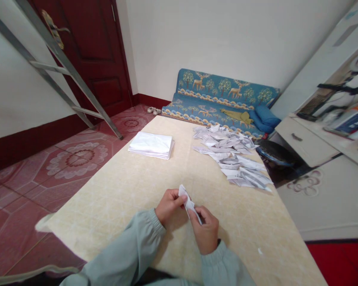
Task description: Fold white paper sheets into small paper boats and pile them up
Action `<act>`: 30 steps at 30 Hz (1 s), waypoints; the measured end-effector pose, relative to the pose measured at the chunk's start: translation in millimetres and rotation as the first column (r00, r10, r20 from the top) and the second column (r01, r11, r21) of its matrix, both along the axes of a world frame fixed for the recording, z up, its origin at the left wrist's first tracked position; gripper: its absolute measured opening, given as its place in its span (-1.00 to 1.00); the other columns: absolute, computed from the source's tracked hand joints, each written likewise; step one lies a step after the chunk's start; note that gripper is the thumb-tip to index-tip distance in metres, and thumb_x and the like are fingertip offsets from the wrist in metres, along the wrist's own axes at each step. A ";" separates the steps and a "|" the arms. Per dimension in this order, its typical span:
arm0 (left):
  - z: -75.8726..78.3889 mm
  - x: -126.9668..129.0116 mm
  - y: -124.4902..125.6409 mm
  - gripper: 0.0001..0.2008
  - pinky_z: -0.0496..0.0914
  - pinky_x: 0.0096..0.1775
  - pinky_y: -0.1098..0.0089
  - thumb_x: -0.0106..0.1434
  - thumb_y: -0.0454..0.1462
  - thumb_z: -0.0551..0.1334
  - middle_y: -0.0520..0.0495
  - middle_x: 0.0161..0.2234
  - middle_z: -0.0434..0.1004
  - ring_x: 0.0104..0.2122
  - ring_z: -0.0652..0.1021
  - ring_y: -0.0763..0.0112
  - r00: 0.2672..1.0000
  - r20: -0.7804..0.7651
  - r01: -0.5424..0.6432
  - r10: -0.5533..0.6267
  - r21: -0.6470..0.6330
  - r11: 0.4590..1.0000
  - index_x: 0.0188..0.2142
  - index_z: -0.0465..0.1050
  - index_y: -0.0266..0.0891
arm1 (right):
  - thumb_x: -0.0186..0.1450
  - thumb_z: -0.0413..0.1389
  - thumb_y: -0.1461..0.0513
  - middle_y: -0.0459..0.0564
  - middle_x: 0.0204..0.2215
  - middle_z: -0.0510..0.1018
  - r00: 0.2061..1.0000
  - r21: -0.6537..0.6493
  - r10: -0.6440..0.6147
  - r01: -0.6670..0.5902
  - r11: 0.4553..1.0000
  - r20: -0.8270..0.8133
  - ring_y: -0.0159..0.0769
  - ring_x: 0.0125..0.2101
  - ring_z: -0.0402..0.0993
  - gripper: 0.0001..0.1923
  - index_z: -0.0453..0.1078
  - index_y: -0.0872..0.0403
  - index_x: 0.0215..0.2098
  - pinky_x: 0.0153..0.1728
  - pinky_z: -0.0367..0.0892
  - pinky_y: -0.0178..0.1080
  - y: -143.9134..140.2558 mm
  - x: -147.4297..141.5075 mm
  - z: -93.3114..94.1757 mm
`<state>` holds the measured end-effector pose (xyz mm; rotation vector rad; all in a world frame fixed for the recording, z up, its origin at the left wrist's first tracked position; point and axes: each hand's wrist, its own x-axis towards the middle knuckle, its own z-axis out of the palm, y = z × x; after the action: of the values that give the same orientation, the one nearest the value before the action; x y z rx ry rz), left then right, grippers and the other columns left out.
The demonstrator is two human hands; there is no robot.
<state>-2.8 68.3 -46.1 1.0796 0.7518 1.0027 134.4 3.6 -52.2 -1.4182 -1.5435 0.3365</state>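
A small folded piece of white paper (189, 204) is held between both hands, just above the near part of the table. My left hand (170, 204) pinches its upper left end, thumb on top. Lower down, my right hand (205, 228) grips the other end between thumb and fingers. Beyond my left hand lies a neat stack of white paper sheets (150, 143). To the far right spreads a pile of folded paper pieces (226, 147), pointed and overlapping, in several rows.
The table (113, 202) wears a cream patterned cloth. A tiny paper scrap (260, 251) lies near my right sleeve. Behind the table stands a blue deer-print sofa (209, 99). A metal ladder (68, 71) leans at the left by a red door (98, 47). A white cabinet (325, 190) flanks the right side.
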 end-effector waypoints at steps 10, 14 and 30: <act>2.3 7.5 -5.5 -0.65 0.16 -0.57 0.52 0.14 -0.07 0.22 0.01 -0.69 0.37 -0.68 0.32 0.56 0.972 0.206 -0.067 0.110 -0.207 0.976 -0.56 0.34 -0.32 | 0.20 0.12 0.28 -0.12 -0.64 0.35 0.985 0.091 0.137 -0.146 0.985 0.101 -0.38 -0.55 0.26 -0.81 0.31 0.07 -0.57 -0.47 0.15 -0.31 -0.2 -4.5 3.2; 3.9 13.9 -7.8 -0.67 0.05 -0.62 0.54 0.16 -0.10 0.20 0.14 -0.75 0.17 -0.72 0.18 0.62 0.923 0.305 -0.163 0.236 -0.245 0.956 -0.58 0.23 -0.27 | 0.20 0.10 0.32 -0.12 -0.64 0.35 0.959 0.132 0.208 -0.236 0.963 0.192 -0.37 -0.54 0.26 -0.84 0.32 0.07 -0.54 -0.45 0.15 -0.30 3.6 -15.5 3.3; 3.3 20.1 -1.2 -0.78 0.27 -0.48 0.55 0.14 -0.16 0.26 0.07 -0.57 0.34 -0.57 0.37 0.59 0.757 0.494 -0.301 0.427 -0.315 0.900 -0.42 0.34 -0.29 | 0.15 0.19 0.23 -0.12 -0.55 0.42 0.980 0.075 -0.006 0.021 0.997 -0.199 -0.36 -0.48 0.36 -0.88 0.36 0.07 -0.50 -0.41 0.25 -0.30 5.0 -3.5 -3.0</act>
<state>17.3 67.0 -42.8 0.4014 0.5779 1.4522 130.9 8.6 -55.2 -1.2937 -1.3699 0.3940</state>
